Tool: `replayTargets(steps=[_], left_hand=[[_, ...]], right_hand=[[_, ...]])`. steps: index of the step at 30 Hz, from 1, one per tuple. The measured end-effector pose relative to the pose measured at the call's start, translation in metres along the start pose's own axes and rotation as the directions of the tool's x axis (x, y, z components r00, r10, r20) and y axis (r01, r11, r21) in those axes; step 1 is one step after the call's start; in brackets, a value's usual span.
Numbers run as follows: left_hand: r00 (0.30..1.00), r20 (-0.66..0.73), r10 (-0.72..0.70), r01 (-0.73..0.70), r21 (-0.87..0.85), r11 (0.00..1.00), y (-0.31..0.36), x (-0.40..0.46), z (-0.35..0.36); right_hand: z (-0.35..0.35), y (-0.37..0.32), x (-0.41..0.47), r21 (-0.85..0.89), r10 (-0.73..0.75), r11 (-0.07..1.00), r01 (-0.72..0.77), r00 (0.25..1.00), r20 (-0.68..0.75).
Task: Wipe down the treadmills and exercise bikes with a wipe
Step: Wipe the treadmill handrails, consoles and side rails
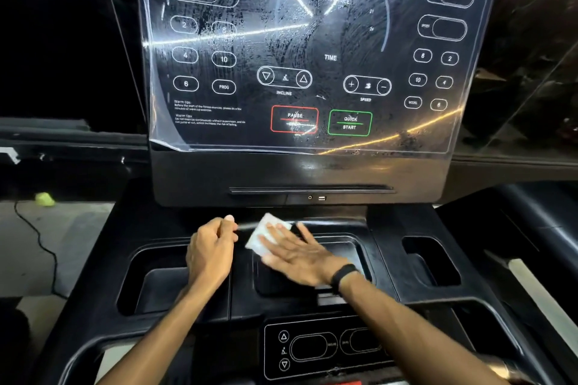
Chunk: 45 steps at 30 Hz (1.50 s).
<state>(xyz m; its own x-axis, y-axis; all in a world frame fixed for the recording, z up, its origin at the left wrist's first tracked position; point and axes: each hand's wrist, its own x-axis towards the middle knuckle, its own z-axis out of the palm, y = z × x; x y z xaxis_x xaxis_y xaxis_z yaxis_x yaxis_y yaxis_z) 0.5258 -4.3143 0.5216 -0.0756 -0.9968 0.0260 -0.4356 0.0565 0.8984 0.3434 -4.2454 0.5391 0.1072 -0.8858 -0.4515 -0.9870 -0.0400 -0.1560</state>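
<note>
I face a black treadmill console. Its glossy display panel is covered in clear film with streaky wet smears across it. A folded white wipe lies on the ledge at the back of the middle tray. My right hand lies flat on the wipe with straight, spread fingers pressing it down; a black band sits on that wrist. My left hand hovers just left of the wipe, fingers loosely curled and thumb up, holding nothing that I can see.
Recessed cup holders lie left and right of the middle tray. A small lower control panel sits near my arms. On the floor at left lie a black cable and a yellow-green object.
</note>
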Motion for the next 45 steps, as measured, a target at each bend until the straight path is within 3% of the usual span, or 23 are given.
replayTargets(steps=[3, 6, 9, 12, 14, 16, 20, 21, 23, 26, 28, 30, 32, 35, 39, 43, 45], left_hand=[[0.999, -0.014, 0.036, -0.035, 0.065, 0.997, 0.006, 0.000, 0.005], [1.000, -0.010, 0.028, -0.027, 0.080, 0.996, 0.007, 0.001, 0.009], [1.000, -0.018, 0.024, -0.022, 0.079, 0.997, 0.006, 0.000, 0.010], [0.999, -0.034, 0.024, -0.021, 0.081, 0.996, 0.007, -0.001, 0.007], [0.999, -0.046, 0.018, -0.014, 0.073, 0.997, 0.005, -0.002, 0.004], [0.999, -0.053, 0.013, -0.010, 0.073, 0.997, 0.002, -0.003, 0.000], [0.996, -0.088, 0.026, -0.019, 0.075, 0.997, -0.005, 0.000, -0.007], [0.995, -0.098, 0.030, -0.024, 0.066, 0.998, -0.006, 0.001, -0.009], [0.994, -0.109, 0.033, -0.028, 0.046, 0.999, -0.006, 0.004, -0.011], [0.993, -0.109, 0.034, -0.028, 0.055, 0.998, -0.004, 0.007, -0.012], [0.995, -0.098, 0.020, -0.014, 0.058, 0.998, -0.003, 0.008, -0.013], [0.996, -0.090, 0.008, -0.003, 0.052, 0.999, -0.005, 0.006, -0.012], [0.996, -0.085, 0.005, -0.001, 0.049, 0.999, -0.006, 0.004, -0.010], [0.999, -0.050, 0.010, -0.007, 0.051, 0.999, -0.004, 0.001, -0.001], [0.998, -0.028, 0.061, -0.060, 0.039, 0.997, 0.002, 0.000, 0.008], [0.996, -0.028, 0.080, -0.080, 0.021, 0.997, 0.004, 0.003, 0.007], [0.997, -0.018, 0.077, -0.076, 0.019, 0.997, 0.004, 0.003, 0.008]], right_hand=[[0.007, 0.060, -0.032, 0.064, 0.159, 0.986, -0.157, 0.987, -0.028], [0.022, 0.099, -0.059, 0.181, 0.395, 0.907, -0.381, 0.917, -0.047], [0.025, 0.100, -0.058, 0.220, 0.591, 0.790, -0.573, 0.807, -0.021], [0.010, 0.060, -0.041, 0.189, 0.688, 0.714, -0.674, 0.725, -0.010], [0.000, 0.020, -0.025, 0.153, 0.658, 0.747, -0.647, 0.753, -0.024], [-0.002, -0.021, -0.008, 0.132, 0.551, 0.829, -0.544, 0.834, -0.027], [0.006, -0.079, 0.013, 0.158, 0.110, 0.982, -0.098, 0.992, -0.067], [0.008, -0.085, 0.014, 0.176, -0.004, 0.984, 0.012, 0.999, -0.047], [0.010, -0.082, 0.009, 0.171, -0.102, 0.981, 0.095, 0.994, 0.029], [0.011, -0.049, -0.006, 0.140, 0.006, 0.990, -0.009, 1.000, 0.023], [0.015, -0.019, -0.020, 0.091, 0.240, 0.966, -0.240, 0.971, 0.015], [0.020, 0.002, -0.036, 0.018, 0.534, 0.844, -0.537, 0.842, 0.078], [0.016, -0.001, -0.047, -0.031, 0.667, 0.742, -0.670, 0.732, 0.139], [-0.002, -0.037, -0.043, -0.028, 0.497, 0.867, -0.497, 0.863, 0.094], [0.003, -0.074, -0.024, 0.213, 0.160, 0.959, -0.187, 0.977, 0.138], [0.000, -0.032, -0.052, 0.480, -0.041, 0.876, -0.041, 0.986, 0.161], [0.001, 0.004, -0.073, 0.581, -0.029, 0.812, -0.052, 0.991, 0.130]])
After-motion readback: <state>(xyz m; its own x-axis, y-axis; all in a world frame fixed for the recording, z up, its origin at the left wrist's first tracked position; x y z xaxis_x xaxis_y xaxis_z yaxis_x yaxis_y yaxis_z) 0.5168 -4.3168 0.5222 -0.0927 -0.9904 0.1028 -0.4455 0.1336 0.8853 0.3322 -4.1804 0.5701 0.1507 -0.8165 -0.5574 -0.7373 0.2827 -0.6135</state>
